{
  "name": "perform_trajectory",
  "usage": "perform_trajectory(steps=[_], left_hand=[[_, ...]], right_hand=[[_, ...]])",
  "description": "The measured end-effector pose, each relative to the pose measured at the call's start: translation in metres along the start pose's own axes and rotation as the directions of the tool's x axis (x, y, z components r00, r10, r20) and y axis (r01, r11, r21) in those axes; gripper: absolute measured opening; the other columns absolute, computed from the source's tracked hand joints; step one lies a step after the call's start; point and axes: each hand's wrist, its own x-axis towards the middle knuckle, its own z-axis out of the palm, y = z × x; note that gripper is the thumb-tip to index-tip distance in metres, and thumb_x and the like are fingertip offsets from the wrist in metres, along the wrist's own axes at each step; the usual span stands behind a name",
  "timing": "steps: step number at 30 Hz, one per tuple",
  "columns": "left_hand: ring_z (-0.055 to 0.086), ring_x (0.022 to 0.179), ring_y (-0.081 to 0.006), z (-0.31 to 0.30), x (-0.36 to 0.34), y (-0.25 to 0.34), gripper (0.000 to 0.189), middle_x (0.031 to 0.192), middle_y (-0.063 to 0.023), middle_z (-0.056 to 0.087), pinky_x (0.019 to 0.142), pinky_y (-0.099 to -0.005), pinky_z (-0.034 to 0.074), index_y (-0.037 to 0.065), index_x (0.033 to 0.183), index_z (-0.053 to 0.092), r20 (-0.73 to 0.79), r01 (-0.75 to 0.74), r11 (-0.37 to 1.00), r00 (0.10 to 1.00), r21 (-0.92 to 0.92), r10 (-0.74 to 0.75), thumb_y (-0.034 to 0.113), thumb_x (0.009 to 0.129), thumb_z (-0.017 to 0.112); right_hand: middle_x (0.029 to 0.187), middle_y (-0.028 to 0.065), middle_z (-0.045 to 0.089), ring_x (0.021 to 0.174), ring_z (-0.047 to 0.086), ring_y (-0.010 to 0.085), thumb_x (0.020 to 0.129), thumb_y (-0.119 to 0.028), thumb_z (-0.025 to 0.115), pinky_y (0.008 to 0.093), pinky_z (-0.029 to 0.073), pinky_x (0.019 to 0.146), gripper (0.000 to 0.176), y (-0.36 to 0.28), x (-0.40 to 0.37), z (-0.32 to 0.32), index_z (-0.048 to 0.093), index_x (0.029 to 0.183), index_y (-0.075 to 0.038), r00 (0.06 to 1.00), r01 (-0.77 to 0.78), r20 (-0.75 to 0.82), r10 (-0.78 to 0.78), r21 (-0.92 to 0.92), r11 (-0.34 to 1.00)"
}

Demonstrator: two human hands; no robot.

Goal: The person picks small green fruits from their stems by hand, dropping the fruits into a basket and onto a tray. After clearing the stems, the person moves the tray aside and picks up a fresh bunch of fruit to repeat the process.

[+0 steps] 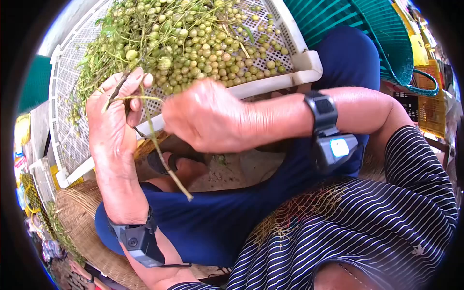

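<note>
My left hand (115, 113) is closed around a thin branched stem (159, 154), one end of which hangs down over my lap. A darker twig (120, 87) also lies between its thumb and fingers. To the right, my right hand (208, 116) is curled with its fingertips at a side shoot of the stem; it is slightly blurred and its fingertips are partly hidden. Beyond both hands, many small round green fruits (212, 58) lie with leafy stems (121, 48) in a white perforated plastic tray (270, 83).
A green woven basket (386, 38) stands at the upper right, past my knee (345, 53). Bare fruit stalks (299, 208) lie on my striped shirt. To the left is a wicker basket (87, 227). A yellow crate (431, 113) sits at the far right.
</note>
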Motion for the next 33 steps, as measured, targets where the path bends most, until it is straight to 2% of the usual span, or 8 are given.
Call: perform_trajectory(steps=[10,13,14,15,19,22,28,33], left_hand=[[0.059,0.070,-0.0109,-0.046,-0.051,0.018,0.015,0.092,-0.0098,0.061,0.057,-0.0169,0.043,-0.001,0.095,0.057,-0.006,-0.304,0.858,0.942,0.414,0.336,0.008,0.083,0.060],[0.043,0.050,-0.0058,-0.042,-0.037,0.030,0.012,0.081,-0.0093,0.059,0.040,-0.0151,0.028,0.002,0.081,0.050,-0.311,-0.015,1.000,0.950,-0.004,0.013,0.006,0.079,0.061],[0.039,0.044,-0.0060,-0.033,-0.039,0.026,0.010,0.078,-0.0096,0.057,0.035,-0.0158,0.024,0.002,0.083,0.050,-0.432,-0.053,0.998,0.901,-0.017,0.041,0.006,0.080,0.059],[0.055,0.082,-0.0123,-0.069,-0.042,0.028,0.024,0.091,-0.0065,0.055,0.066,-0.0203,0.046,0.001,0.103,0.056,-0.015,0.053,0.994,0.998,-0.090,-0.055,0.007,0.080,0.059],[0.050,0.074,-0.0086,-0.035,-0.047,0.036,0.014,0.084,0.0003,0.053,0.059,-0.0189,0.039,0.008,0.095,0.057,-0.492,-0.049,0.998,0.868,0.037,0.061,0.013,0.082,0.058],[0.050,0.076,-0.0099,-0.046,-0.043,0.045,0.013,0.088,-0.0004,0.052,0.061,-0.0219,0.041,0.008,0.094,0.057,-0.422,-0.052,0.996,0.903,0.076,0.079,0.013,0.083,0.058],[0.033,0.040,-0.0060,-0.054,-0.028,0.039,0.008,0.067,-0.0028,0.051,0.035,-0.0188,0.021,0.001,0.088,0.057,-0.454,-0.255,0.967,0.860,0.018,0.235,0.004,0.081,0.059],[0.040,0.045,-0.0058,-0.054,-0.009,0.033,0.018,0.066,-0.0040,0.053,0.035,-0.0200,0.025,-0.004,0.089,0.057,-0.427,-0.141,0.990,0.895,0.005,0.130,0.005,0.074,0.065]], right_hand=[[0.067,0.0141,0.057,0.065,0.056,0.0346,0.072,-0.016,0.055,0.0477,0.042,0.056,0.013,0.123,-0.069,0.166,0.056,0.064,-0.006,0.910,-0.235,0.415,-0.022,0.556,0.797],[0.065,0.0155,0.060,0.059,0.057,0.0301,0.078,-0.017,0.051,0.0431,0.044,0.055,0.022,0.163,-0.117,0.276,0.064,0.065,-0.005,0.855,0.166,0.517,-0.045,-0.192,0.967],[0.068,0.0143,0.062,0.062,0.058,0.0297,0.076,-0.018,0.052,0.0416,0.044,0.055,0.020,0.178,-0.138,0.296,0.064,0.067,-0.004,0.859,-0.227,0.485,0.163,0.076,0.971],[0.070,0.0153,0.062,0.064,0.059,0.0300,0.076,-0.019,0.053,0.0426,0.045,0.058,0.020,0.180,-0.143,0.293,0.064,0.070,-0.004,0.929,0.147,0.355,-0.103,-0.099,0.984],[0.090,0.0076,0.061,0.105,0.053,0.0253,0.071,-0.020,0.054,0.0409,0.036,0.096,0.009,0.180,-0.146,0.260,0.060,0.068,-0.014,0.899,0.431,0.288,-0.329,-0.457,0.778],[0.094,0.0031,0.053,0.092,0.049,0.0191,0.081,-0.022,0.046,0.0369,0.037,0.084,0.015,0.170,-0.124,0.263,0.055,0.072,-0.013,0.666,-0.036,0.743,0.064,-0.054,0.998],[0.081,0.0035,0.038,0.081,0.042,0.0182,0.088,-0.019,0.033,0.0305,0.036,0.076,0.012,0.069,-0.051,0.141,0.040,0.083,-0.010,0.943,0.118,0.229,-0.242,0.448,0.886],[0.089,0.0065,0.056,0.094,0.052,0.0241,0.082,-0.018,0.044,0.0363,0.044,0.079,0.025,0.027,-0.017,0.053,0.063,0.098,-0.016,0.786,0.295,0.562,-0.259,0.028,0.955]])
